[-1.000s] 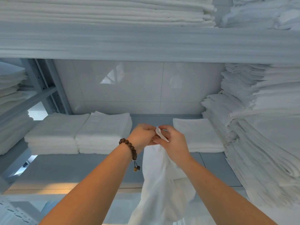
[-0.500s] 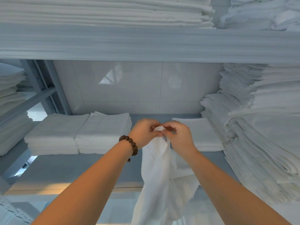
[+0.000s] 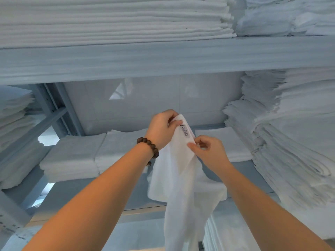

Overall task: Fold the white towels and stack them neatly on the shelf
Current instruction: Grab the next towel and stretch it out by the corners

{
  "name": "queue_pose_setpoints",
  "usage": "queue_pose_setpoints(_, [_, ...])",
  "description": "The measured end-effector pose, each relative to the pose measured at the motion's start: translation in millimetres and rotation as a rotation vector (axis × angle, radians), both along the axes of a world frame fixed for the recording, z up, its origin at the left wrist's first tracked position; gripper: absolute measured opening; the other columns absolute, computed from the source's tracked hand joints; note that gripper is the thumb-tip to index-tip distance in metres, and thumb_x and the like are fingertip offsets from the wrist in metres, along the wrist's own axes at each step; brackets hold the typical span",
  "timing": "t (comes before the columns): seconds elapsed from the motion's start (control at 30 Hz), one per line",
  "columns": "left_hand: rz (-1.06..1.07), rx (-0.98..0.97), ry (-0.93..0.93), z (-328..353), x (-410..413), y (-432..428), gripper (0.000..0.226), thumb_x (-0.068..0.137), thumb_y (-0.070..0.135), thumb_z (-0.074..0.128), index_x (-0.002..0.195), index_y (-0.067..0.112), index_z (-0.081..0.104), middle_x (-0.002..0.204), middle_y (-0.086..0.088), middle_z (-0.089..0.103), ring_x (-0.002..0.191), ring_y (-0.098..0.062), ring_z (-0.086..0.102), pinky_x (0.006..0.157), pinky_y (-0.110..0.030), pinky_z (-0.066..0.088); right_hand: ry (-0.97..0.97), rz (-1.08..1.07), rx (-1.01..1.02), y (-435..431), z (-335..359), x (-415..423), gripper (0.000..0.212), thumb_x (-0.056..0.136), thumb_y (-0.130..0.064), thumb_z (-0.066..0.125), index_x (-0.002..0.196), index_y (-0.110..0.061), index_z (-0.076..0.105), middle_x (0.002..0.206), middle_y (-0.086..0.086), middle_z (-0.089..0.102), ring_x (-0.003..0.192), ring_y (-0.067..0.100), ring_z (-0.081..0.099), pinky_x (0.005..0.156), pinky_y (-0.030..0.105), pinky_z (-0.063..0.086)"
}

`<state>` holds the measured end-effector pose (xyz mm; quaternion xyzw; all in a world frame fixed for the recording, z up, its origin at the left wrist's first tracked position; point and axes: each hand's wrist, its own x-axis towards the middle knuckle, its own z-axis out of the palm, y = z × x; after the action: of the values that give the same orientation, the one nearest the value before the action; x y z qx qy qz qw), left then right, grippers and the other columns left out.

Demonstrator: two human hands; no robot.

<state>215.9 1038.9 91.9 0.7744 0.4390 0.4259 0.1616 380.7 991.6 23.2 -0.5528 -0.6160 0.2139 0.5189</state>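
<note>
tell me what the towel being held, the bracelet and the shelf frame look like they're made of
Towel: soft white cloth, probably cotton; it hangs limp in folds and has a sewn label. Bracelet: round dark brown beads, matt, likely wood. Shelf frame: pale painted metal, judging by the punched holes in its upright.

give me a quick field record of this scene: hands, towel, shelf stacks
left hand: pinches the top corner of the hanging towel, beaded bracelet on the wrist
right hand: pinches the towel edge lower down, just below the label
hanging towel: white, unfolded, drooping below the hands
label: small sewn tag near the top edge, text too small to read
folded stacks: two neat piles side by side, shelf left
single folded towel: behind the right hand
shelf: grey-blue board
tall pile: fills the right side
</note>
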Motion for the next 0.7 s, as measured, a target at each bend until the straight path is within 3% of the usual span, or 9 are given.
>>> queue_pose_setpoints(0.1, [-0.015,-0.001,-0.024,12.7,-5.5,-7.8,0.007,0.088,0.017,0.061,0.082,0.015,0.061,0.070,0.003,0.059,0.065,-0.009,0.051,0.057,-0.012,0.037,-0.022,0.019,-0.094,-13.3,-6.9,1.6,0.019,0.078,-0.023,0.075,0.061,-0.025,0.066,0.069,-0.002,0.062,0.069,0.017,0.057,0.070,0.034,0.045])
queue_pose_setpoints(0.23, [0.000,0.030,-0.042,24.0,-11.3,-30.9,0.007,0.087,0.018,0.063,0.080,0.015,0.062,0.072,-0.001,0.061,0.064,-0.009,0.051,0.057,-0.011,0.037,-0.128,0.051,-0.174,-31.5,-18.9,3.2,0.011,0.078,-0.025,0.075,0.071,-0.016,0.073,0.078,0.009,0.065,0.076,0.028,0.060,0.072,0.035,0.046])
queue_pose_setpoints(0.33, [0.022,0.045,-0.035,27.3,-19.3,-52.6,0.009,0.086,0.018,0.064,0.078,0.015,0.062,0.070,0.004,0.060,0.066,-0.009,0.051,0.057,-0.010,0.036,-0.187,0.075,-0.201,-46.6,-20.9,4.3,0.019,0.078,-0.027,0.075,0.083,-0.009,0.076,0.085,0.011,0.068,0.083,0.029,0.062,0.077,0.038,0.048])
queue_pose_setpoints(0.47, [0.098,0.076,-0.085,31.8,-27.9,-86.4,0.011,0.086,0.017,0.064,0.076,0.017,0.061,0.067,0.010,0.056,0.064,-0.003,0.049,0.057,-0.008,0.037,-0.265,0.114,-0.260,-74.1,-25.3,11.2,0.038,0.081,-0.030,0.073,0.083,0.008,0.069,0.091,0.024,0.066,0.084,0.036,0.061,0.080,0.040,0.049])
queue_pose_setpoints(0.53, [0.124,0.088,-0.107,32.1,-27.3,-107.9,0.009,0.086,0.016,0.064,0.077,0.015,0.062,0.068,0.009,0.057,0.065,-0.005,0.050,0.058,-0.009,0.037,-0.281,0.116,-0.288,-92.6,-28.0,15.4,0.046,0.081,-0.033,0.072,0.079,0.013,0.063,0.078,0.027,0.058,0.070,0.029,0.052,0.068,0.033,0.041])
queue_pose_setpoints(0.6, [0.149,0.091,-0.105,29.7,-25.1,-130.8,0.009,0.085,0.016,0.064,0.077,0.013,0.063,0.071,0.004,0.060,0.067,-0.009,0.052,0.058,-0.009,0.036,-0.312,0.097,-0.299,-112.4,-28.0,20.0,0.049,0.081,-0.034,0.071,0.071,0.013,0.059,0.066,0.016,0.042,0.063,0.021,0.038,0.060,0.030,0.027])
queue_pose_setpoints(0.7, [0.204,0.098,-0.117,26.7,-27.3,-163.1,0.009,0.085,0.017,0.065,0.077,0.015,0.063,0.071,0.005,0.061,0.067,-0.007,0.053,0.057,-0.007,0.037,-0.382,0.109,-0.302,-138.3,-30.1,28.9,0.049,0.081,-0.034,0.071,0.054,-0.002,0.046,0.062,0.009,0.031,0.058,0.018,0.029,0.055,0.032,0.019])
